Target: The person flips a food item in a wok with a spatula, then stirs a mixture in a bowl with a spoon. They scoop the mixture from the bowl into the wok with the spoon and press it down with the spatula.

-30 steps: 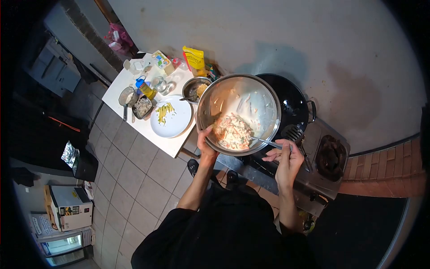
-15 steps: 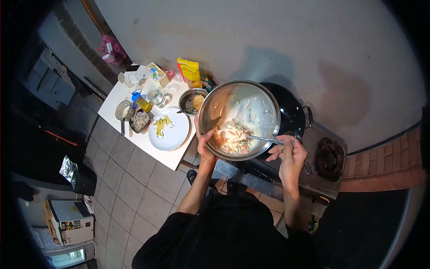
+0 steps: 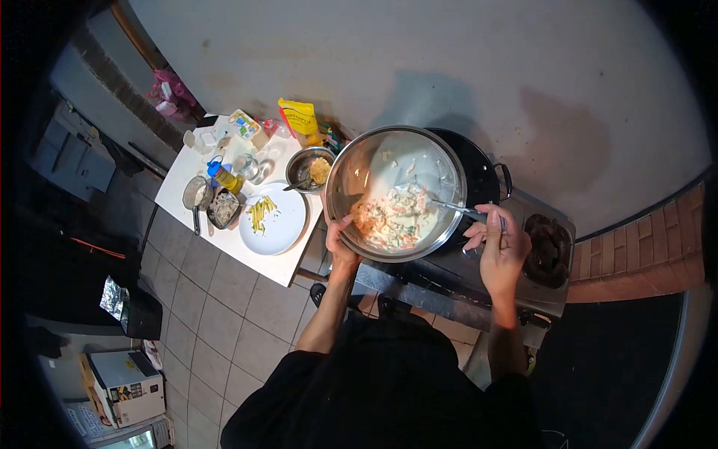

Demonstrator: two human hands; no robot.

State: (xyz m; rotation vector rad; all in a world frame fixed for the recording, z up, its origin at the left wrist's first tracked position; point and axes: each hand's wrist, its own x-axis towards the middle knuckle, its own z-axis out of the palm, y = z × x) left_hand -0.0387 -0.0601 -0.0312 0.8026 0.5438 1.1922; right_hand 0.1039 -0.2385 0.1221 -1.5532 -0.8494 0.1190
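right grip [image 3: 501,245] curled snug round utensil [image 3: 453,208], long axis running left and slightly away from that grip into mixture [image 3: 395,222]; bowl [image 3: 351,166] sits left of it, closer to left grip [image 3: 341,241], which has thumb over bowl's edge, rest mostly outta sight

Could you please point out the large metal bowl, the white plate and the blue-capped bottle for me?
Large metal bowl [image 3: 366,166]: head view, on the bare upper-left inner wall.
White plate [image 3: 288,224]: head view, on a bare part right of the cut yellow-green strips [image 3: 259,213].
Blue-capped bottle [image 3: 229,180]: head view, on its yellow body.
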